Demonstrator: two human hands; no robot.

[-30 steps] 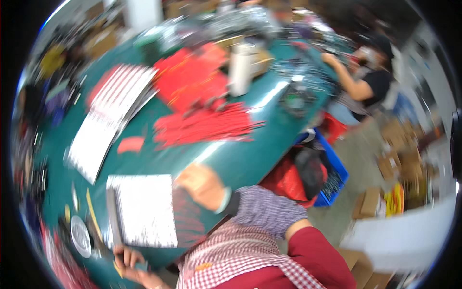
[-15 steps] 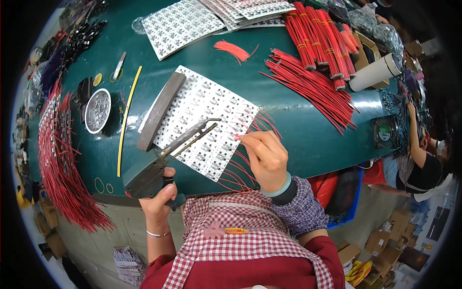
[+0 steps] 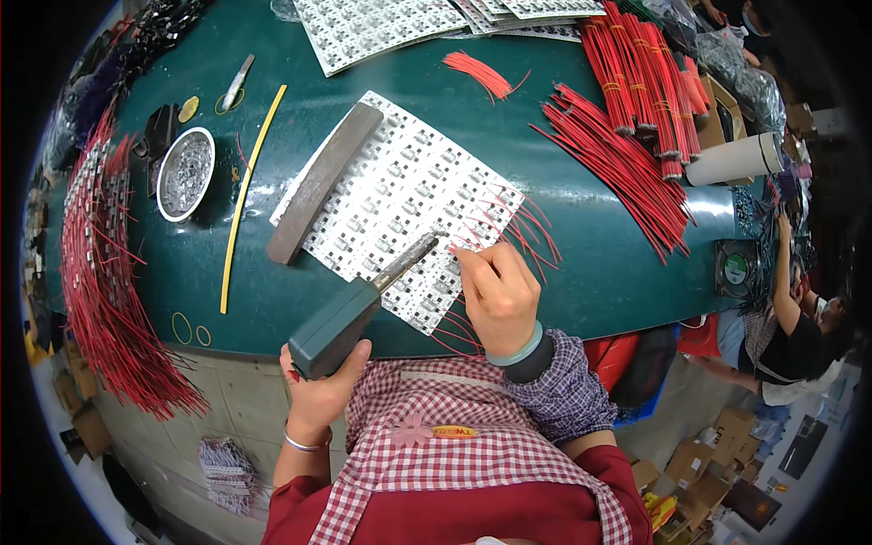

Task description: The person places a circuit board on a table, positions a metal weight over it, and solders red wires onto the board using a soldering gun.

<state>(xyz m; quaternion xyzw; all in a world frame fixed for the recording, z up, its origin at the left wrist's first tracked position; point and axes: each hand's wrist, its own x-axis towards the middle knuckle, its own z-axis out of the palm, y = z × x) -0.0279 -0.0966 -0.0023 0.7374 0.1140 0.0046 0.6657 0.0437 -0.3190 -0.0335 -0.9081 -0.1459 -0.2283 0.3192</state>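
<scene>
My left hand [image 3: 324, 391] is wrapped round the grip of a dark green soldering gun [image 3: 338, 329]. The gun's metal tip lies over a white panel of small circuit boards [image 3: 396, 195], close to the fingertips of my right hand [image 3: 501, 295]. Those fingers are pinched on a thin red wire, mostly hidden by them, with its end at the panel. Several red wires [image 3: 536, 224] stick out from the panel's right edge. A grey-brown bar [image 3: 325, 184] lies across the panel's left side.
Loose red wires [image 3: 618, 173] and banded wire bundles [image 3: 640, 77] lie at the far right, near a white bottle [image 3: 734, 161]. More white panels [image 3: 377, 32] are stacked at the back. On the left are a white bowl [image 3: 185, 174], a yellow strip [image 3: 245, 200] and finished-looking wired pieces [image 3: 100, 263].
The soldering gun has swung and turned, bringing its tip down beside my right fingertips. My right hand stays pinched at the panel. The whole view has shifted slightly.
</scene>
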